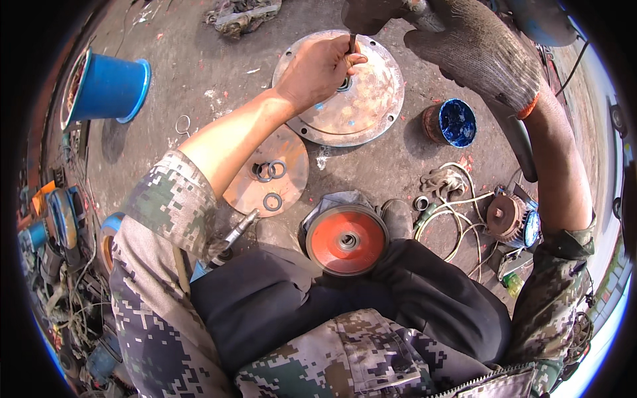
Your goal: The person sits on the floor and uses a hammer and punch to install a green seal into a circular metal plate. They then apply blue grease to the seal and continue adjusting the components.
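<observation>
My left hand [322, 73] grips a short dark metal rod [353, 44] upright over the central hole of a round bolted flange plate [366, 99]. My gloved right hand [468, 50] is closed on a hammer with a long metal handle [521, 152], raised at the upper right, its dark head [371, 12] partly out of frame. A flat disc [285, 176] below my left forearm carries several black rings [272, 201]. A red round part with a centre bore [348, 242] lies between my knees. A metal shaft-like piece [239, 231] rests by my left leg.
A blue cylinder [106, 86] stands at left, beside scattered machinery [63, 239]. A can with blue paint [451, 123] is right of the plate. Coiled hose [458, 225], a spare glove [443, 181] and a small motor [507, 215] lie at right. Rags [242, 16] lie at top.
</observation>
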A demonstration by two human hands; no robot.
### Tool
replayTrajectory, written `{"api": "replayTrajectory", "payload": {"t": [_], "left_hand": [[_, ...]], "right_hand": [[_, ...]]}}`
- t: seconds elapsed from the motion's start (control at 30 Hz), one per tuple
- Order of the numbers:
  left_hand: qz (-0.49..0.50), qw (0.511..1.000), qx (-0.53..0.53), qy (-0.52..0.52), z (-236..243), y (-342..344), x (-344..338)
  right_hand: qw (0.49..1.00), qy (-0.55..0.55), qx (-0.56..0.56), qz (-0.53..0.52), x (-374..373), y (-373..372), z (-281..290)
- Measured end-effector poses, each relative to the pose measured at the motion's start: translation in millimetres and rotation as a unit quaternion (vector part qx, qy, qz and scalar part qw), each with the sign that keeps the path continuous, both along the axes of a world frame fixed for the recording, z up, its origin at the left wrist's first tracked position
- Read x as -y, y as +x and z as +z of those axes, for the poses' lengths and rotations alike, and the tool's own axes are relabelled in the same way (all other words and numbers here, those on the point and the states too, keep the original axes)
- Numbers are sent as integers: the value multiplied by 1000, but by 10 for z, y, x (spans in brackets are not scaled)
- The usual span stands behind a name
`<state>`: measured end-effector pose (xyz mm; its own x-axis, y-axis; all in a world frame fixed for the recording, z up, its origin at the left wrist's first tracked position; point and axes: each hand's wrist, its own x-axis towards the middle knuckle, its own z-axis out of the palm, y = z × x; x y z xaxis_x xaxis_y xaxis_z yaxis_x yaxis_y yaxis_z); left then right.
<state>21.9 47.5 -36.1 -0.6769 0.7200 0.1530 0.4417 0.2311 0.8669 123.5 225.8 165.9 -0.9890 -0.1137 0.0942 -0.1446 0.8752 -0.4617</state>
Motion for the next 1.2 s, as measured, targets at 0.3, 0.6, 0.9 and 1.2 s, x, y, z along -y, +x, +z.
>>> {"api": "replayTrajectory", "payload": {"t": [0.3, 0.6, 0.9, 1.2], "left_hand": [[55, 998, 2, -3, 166, -213, 360], [42, 998, -15, -54, 104, -227, 366], [5, 991, -114, -63, 93, -225, 407], [14, 992, -120, -33, -18, -203, 352]], "right_hand": [[969, -147, 115, -163, -18, 150, -321], [964, -193, 124, -135, -236, 218, -615], [953, -201, 140, -181, 23, 169, -461], [993, 42, 19, -109, 159, 22, -299]]}}
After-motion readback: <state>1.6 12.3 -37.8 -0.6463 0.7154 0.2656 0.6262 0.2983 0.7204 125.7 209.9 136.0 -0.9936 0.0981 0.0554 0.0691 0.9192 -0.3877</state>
